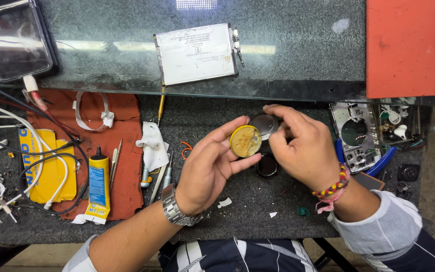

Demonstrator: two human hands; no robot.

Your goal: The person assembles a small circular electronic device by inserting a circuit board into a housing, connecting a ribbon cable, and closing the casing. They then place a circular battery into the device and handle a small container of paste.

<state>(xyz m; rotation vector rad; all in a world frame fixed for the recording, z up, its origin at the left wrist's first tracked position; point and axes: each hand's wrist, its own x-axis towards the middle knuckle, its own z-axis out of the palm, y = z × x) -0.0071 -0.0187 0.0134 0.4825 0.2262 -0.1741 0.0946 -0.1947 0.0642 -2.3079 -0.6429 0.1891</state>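
Two hands busy: my left hand (208,168) grips a round yellow tin (245,141), my right hand (305,151) pinches its grey lid (264,125); a loose grip could drop either onto the tabletop (258,201).

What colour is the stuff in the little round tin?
Yellow, inside the round tin in the left hand; head view.

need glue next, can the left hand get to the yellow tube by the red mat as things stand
Probably not right away: the left hand is holding a small round tin. The yellow tube lies uncovered to its left, with nothing between them, so once freed it looks reachable.
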